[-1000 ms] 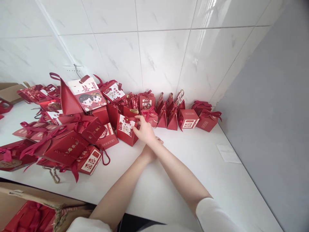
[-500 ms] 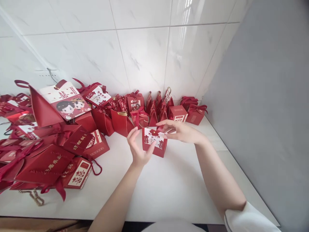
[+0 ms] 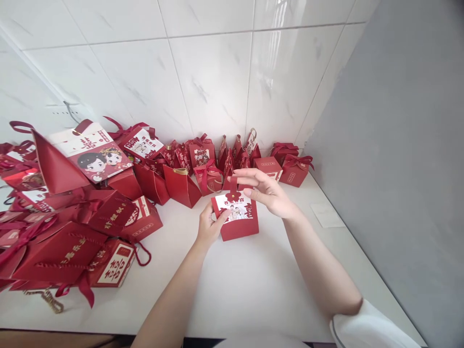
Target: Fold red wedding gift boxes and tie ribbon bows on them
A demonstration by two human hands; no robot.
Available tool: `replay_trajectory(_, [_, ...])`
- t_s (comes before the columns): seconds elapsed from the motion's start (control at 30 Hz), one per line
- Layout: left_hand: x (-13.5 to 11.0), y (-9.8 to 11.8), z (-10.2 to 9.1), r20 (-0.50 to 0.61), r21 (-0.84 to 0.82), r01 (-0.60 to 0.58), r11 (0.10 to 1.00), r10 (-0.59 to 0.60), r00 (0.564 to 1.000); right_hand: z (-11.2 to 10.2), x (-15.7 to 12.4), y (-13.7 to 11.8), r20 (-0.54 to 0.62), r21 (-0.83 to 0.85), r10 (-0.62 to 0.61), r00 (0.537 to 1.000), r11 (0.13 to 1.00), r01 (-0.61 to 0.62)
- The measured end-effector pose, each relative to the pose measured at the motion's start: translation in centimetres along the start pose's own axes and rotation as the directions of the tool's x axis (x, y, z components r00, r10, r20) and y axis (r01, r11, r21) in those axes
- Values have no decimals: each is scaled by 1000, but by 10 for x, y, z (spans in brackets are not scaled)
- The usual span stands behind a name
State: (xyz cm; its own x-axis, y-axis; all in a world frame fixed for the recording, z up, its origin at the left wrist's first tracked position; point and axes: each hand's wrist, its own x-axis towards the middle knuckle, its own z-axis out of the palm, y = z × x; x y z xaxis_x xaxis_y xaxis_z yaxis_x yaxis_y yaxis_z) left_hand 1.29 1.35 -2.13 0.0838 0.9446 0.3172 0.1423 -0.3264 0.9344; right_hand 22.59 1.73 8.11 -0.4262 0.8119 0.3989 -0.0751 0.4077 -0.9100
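A small red gift box (image 3: 239, 231) stands on the white table, its white printed front showing a cartoon couple and a red flower-shaped piece at the top. My left hand (image 3: 210, 224) grips it at the left side, thumb on the printed front and the other fingers behind. A red strap (image 3: 234, 184) rises from the flower piece. My right hand (image 3: 270, 194) is at the top right of the box, fingers stretched out across the strap's upper end, thumb apart from them. Whether the fingertips press on the strap is hard to see.
A large heap of red gift boxes (image 3: 68, 246) with ribbons and cords covers the left of the table (image 3: 253, 290). More boxes (image 3: 208, 178) line the tiled wall (image 3: 210, 82). A pale flat piece (image 3: 328, 215) lies at right, beside a grey panel (image 3: 398, 145).
The box has turned to show its front more squarely. My left hand has closed onto its left side. The strap now stands upright at my right hand's fingers. The view has shifted slightly.
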Motion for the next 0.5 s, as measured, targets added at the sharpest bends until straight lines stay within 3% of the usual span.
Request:
replay_trajectory(0.07, [-1, 7, -2, 34, 111, -107, 988, 103, 994, 4, 0, 0, -3, -16, -23, 1000, 1000, 23])
replay_trajectory(0.13, [-1, 11, -3, 44, 290, -274, 917, 273, 961, 6, -1, 0, 13, -66, -42, 999, 997, 42])
replay_trajectory(0.2, [-1, 11, -5, 30, 485, -422, 766, 468, 883, 5, -2, -2, 53, -123, -68, 996, 990, 74])
replay_trajectory(0.3, [0, 10, -8, 0, 657, -512, 553, 679, 734, -3, -7, -13, 109, -212, -101, 989, 970, 122])
replay_trajectory(0.4, [0, 11, -11, -14, 711, -551, 437, 792, 610, -15, -16, -27, 125, -350, -39, 991, 933, 81])
replay_trajectory(0.5, [-1, 16, -14, 42, 759, -572, 311, 853, 519, -24, -24, -38, 131, -496, 75, 989, 869, 0])
